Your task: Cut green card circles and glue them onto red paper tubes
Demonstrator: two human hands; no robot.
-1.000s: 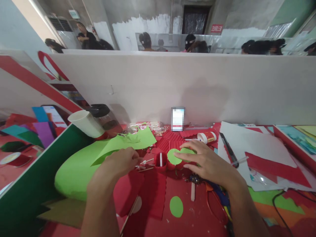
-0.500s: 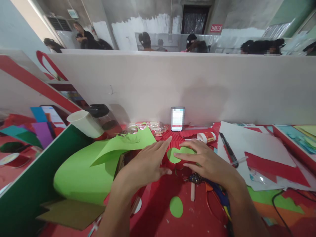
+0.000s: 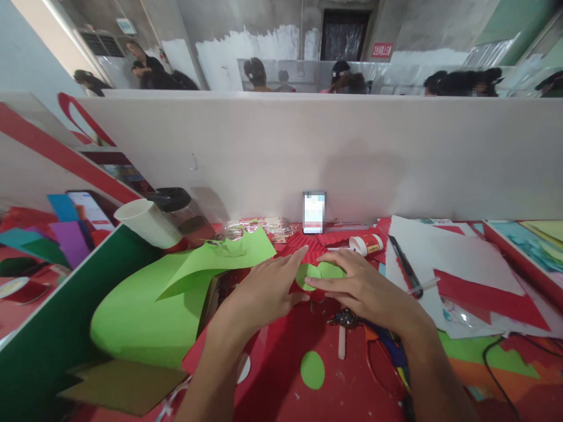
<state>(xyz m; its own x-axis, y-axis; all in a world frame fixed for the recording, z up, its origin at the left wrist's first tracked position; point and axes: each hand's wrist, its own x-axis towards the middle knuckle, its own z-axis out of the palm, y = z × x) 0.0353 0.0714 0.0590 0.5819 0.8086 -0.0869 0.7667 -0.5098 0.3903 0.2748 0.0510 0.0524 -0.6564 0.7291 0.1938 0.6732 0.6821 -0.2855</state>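
My left hand (image 3: pixel 264 290) lies open, fingers stretched flat over red pleated paper (image 3: pixel 310 251), its fingertips reaching the left edge of two overlapping green paper discs (image 3: pixel 320 272). My right hand (image 3: pixel 360 288) rests palm down on the right side of the same discs, fingers extended over and in front of them. Whatever lies beneath the discs is hidden by both hands. A loose green paper oval (image 3: pixel 312 370) lies on the red table surface nearer to me.
A large curled green sheet (image 3: pixel 145 299) lies at left, with a white paper cup (image 3: pixel 147 223) and a dark-lidded jar (image 3: pixel 182 211) behind it. A phone (image 3: pixel 314 211) leans on the white partition. A glue stick (image 3: pixel 366 244), a utility knife (image 3: pixel 407 266), white and red sheets (image 3: pixel 461 264) at right.
My left hand came from the left, where it was closed near small sticks, and now lies flat beside the green discs. My right hand stayed on the discs, shifting slightly left.
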